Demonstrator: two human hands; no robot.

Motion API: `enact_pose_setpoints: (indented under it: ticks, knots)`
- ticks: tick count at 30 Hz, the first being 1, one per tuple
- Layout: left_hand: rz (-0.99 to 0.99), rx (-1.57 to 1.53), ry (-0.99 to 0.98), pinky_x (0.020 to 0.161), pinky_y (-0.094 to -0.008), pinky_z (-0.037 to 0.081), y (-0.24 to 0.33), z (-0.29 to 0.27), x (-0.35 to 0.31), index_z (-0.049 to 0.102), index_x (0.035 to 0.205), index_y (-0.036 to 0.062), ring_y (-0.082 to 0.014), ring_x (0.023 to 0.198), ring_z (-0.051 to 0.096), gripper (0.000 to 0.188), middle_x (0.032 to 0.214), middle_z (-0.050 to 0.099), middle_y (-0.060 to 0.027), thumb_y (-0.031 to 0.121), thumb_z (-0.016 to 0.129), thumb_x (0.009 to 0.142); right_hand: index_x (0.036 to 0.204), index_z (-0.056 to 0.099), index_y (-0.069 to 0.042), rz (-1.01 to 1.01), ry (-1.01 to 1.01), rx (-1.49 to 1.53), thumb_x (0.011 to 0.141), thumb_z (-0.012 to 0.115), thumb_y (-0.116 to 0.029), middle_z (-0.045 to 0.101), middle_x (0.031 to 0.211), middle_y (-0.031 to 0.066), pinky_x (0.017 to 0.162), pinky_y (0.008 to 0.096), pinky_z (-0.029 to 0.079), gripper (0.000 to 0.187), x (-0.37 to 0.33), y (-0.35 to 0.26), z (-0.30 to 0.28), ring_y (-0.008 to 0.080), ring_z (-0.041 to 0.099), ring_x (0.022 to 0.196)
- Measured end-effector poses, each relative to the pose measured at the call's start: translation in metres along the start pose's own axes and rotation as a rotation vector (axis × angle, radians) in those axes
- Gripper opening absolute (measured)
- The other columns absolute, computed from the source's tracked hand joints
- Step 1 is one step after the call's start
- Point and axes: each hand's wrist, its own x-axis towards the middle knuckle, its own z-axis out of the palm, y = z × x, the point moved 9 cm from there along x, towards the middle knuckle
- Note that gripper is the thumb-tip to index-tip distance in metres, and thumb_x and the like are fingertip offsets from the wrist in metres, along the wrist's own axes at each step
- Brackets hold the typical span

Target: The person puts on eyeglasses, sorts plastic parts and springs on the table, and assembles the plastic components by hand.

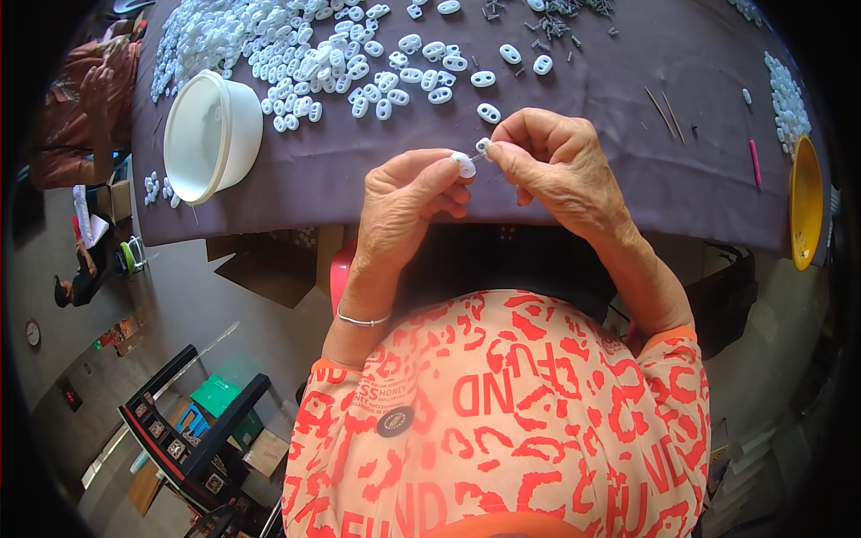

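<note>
One white oval piece (pixel 464 165): long axis slanting far-left to near-right
Left fingers (pixel 436 177): pinched together on it
Right fingers (pixel 515 162): clamped on a small white part (pixel 483 145)

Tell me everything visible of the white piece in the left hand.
The white piece is small, rounded and apparently plastic. The left hand pinches it, partly covering it, so its full outline and any holes are unclear. It is held over the dark cloth, left of a smaller white part in the right hand. Something thin shows between them; whether it joins them, I cannot tell.
</note>
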Motion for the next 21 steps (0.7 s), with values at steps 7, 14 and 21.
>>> enact_pose_setpoints:
  ticks: [7,14,21]
  knots:
    - [0.011,0.026,-0.002,0.057,-0.0254,0.052,0.0001,0.0002,-0.0005,0.064,0.094,-0.0013,-0.0136,0.066,0.062,0.017,0.082,0.065,-0.0096,0.012,0.063,0.083,0.081,0.060,0.000,-0.011,-0.005,-0.019,0.084,0.061,-0.014,0.053,0.061,-0.0016,0.044,0.0181,0.041,0.015,-0.0003,-0.0012,0.0009,0.0033,0.049,0.051]
    - [0.035,0.029,-0.018,0.057,-0.0260,0.052,0.0024,0.0011,-0.0009,0.063,0.092,-0.0015,-0.0136,0.066,0.061,0.016,0.081,0.065,-0.0096,0.011,0.064,0.082,0.080,0.061,0.002,0.037,-0.044,-0.032,0.081,0.060,-0.017,0.056,0.062,0.0002,0.048,0.0218,0.038,0.020,0.0015,-0.0011,0.0002,0.0037,0.047,0.055]
    - [0.046,0.012,-0.006,0.057,-0.0248,0.051,0.0046,0.0023,0.0004,0.063,0.093,-0.0015,-0.0130,0.066,0.061,0.016,0.081,0.064,-0.0091,0.009,0.063,0.082,0.082,0.062,0.001,0.082,-0.070,0.046,0.082,0.061,-0.020,0.056,0.064,-0.0002,0.044,0.0209,0.040,0.021,0.0032,0.0028,0.0004,0.0045,0.049,0.053]
